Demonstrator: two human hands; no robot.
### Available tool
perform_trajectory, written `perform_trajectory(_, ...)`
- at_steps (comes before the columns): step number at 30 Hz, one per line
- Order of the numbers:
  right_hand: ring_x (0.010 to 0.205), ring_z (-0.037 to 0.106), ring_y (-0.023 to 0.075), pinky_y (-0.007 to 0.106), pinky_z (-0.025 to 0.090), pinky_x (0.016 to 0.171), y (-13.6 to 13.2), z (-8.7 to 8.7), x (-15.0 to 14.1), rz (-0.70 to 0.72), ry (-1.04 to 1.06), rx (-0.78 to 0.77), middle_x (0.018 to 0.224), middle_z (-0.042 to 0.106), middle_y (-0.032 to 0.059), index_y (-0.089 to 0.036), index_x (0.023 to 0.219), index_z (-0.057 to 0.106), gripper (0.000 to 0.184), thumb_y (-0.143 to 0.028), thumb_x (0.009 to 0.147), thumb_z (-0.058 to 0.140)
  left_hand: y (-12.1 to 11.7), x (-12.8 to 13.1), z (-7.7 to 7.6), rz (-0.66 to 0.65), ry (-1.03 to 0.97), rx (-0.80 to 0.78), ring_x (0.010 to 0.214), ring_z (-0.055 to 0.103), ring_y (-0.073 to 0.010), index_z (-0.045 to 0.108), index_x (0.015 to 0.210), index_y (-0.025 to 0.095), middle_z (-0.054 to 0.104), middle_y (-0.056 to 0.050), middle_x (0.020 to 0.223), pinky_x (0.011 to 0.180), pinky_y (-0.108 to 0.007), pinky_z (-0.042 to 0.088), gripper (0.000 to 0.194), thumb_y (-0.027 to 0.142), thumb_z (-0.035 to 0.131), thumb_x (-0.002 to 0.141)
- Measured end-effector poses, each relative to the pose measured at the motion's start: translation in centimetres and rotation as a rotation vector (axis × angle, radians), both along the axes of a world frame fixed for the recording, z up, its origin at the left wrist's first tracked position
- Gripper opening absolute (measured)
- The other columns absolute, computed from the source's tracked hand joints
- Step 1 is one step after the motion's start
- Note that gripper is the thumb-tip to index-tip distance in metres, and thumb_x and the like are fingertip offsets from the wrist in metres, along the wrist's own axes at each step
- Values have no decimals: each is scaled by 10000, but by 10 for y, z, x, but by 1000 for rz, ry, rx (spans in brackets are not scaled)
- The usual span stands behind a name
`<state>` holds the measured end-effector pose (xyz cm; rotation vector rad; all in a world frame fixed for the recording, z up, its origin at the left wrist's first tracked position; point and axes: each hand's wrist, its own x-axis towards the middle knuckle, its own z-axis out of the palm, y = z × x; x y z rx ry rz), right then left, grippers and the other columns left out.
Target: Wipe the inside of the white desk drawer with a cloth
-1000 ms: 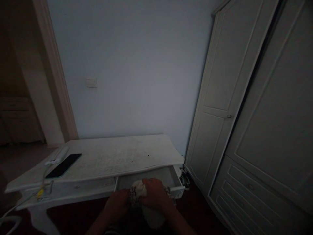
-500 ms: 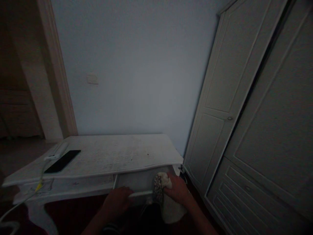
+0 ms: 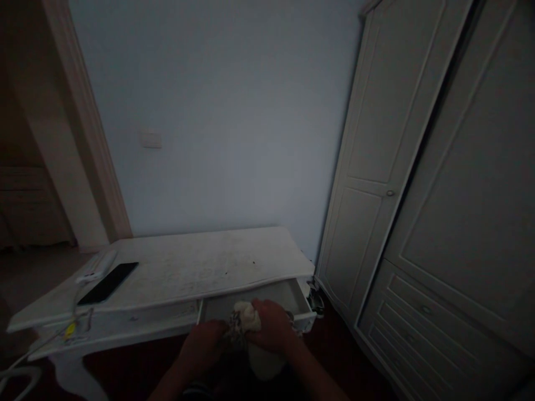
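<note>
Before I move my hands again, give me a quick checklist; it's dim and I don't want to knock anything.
1. Right hand gripping the patterned cloth: ok
2. Left hand clear of the cloth: not ok, it is right up against it
3. Drawer pushed shut: not ok, pulled open
4. Phone lying flat on the table: ok
5. Drawer's front edge unmarked: cannot tell, hands and cloth cover much of it

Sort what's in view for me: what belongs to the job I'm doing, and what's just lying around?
In the job:
- left hand
- right hand
- patterned cloth
- open drawer

Just lying around:
- dark flat device, on the desk
- white power strip, beside it
</note>
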<state>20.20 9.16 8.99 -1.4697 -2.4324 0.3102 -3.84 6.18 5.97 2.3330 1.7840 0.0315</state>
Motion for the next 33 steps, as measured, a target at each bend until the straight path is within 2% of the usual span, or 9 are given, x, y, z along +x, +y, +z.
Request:
perform_trajectory(6,1126,677,330,375,468,929,3,10,61,-129,-28,-48,1178,739,116,-224,1274,647,559,-460,777,744,7,-10,-23,-61,-47,27,1266,657,-282,693,1330,339,725,-46,1383,1078,-402,479,383,381,535,983)
perform_trajectory(10,1173,663,322,379,456,965,6,5,82,-191,-21,-24,1232,728,110,-231,1329,617,564,-412,803,711,6,-10,-22,-71,-71,29,1280,651,-307,700,1334,321,717,-75,1399,1095,-440,471,394,426,504,1009)
perform_trajectory(13,1150,661,323,383,448,970,3,-1,72,-185,-14,6,1212,728,108,-235,1245,646,491,-416,795,723,3,-6,-12,-48,-54,13,1296,644,-296,693,1341,310,717,-75,1399,1105,-433,458,410,407,466,1014)
perform_trajectory(17,1110,660,331,398,455,960,-1,-4,37,-71,-12,48,1175,733,104,-235,1195,647,507,-470,762,765,1,-1,0,-28,-29,-33,1282,653,-277,688,1328,327,738,-51,1361,1089,-399,463,403,379,483,985)
perform_trajectory(21,1100,661,342,416,474,958,-2,-6,2,12,-34,55,1172,728,116,-229,1200,642,568,-527,738,787,3,0,2,-32,-12,-24,1242,687,-280,701,1310,312,748,-64,1346,1042,-379,495,400,311,515,956)
perform_trajectory(25,1105,660,343,427,487,956,-4,-11,-20,78,16,56,1186,724,99,-238,1201,640,589,-539,722,804,3,-1,1,-19,-24,-18,1157,733,-279,728,1257,291,781,-75,1254,954,-342,526,374,272,559,923)
perform_trajectory(30,1144,643,356,451,484,989,-6,-14,-19,120,59,27,1229,716,106,-241,1250,636,648,-521,702,838,0,1,5,9,34,-12,1131,740,-276,737,1221,270,781,-94,1237,940,-335,519,333,283,560,939)
perform_trajectory(33,1092,668,307,391,505,943,-3,-2,-5,94,242,-49,1176,729,74,-250,1183,644,526,-447,723,806,0,3,7,-15,10,-4,1172,731,-280,716,1274,287,773,-90,1277,962,-347,516,366,277,548,949)
